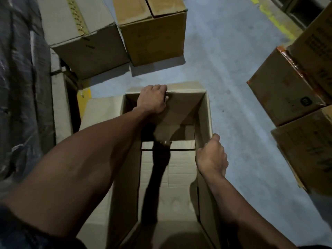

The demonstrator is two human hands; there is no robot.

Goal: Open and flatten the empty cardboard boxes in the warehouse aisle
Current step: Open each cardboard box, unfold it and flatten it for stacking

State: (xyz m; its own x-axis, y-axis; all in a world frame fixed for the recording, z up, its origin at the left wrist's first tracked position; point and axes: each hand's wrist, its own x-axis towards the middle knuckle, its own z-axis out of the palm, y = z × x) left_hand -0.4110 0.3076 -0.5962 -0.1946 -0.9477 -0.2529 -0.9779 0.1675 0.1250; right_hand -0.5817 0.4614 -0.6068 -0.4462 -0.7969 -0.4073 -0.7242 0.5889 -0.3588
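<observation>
An open, empty brown cardboard box (pixel 181 108) stands on the floor right below me, its top flaps folded outward. My left hand (pixel 152 99) grips the far wall's upper edge, fingers curled over the rim. My right hand (pixel 212 155) grips the top edge of the right wall, fingers wrapped over the outer side. The bottom flaps inside the box lie closed, with my arm's shadow across them. The box's left flap (pixel 104 110) hangs out to the left.
Two closed boxes (pixel 84 33) (pixel 154 31) sit on the grey floor (pixel 233 87) ahead. Stacked boxes (pixel 285 94) stand at the right. Plastic-wrapped goods (pixel 19 87) line the left side. Yellow floor marking (pixel 276 22) runs at the far right.
</observation>
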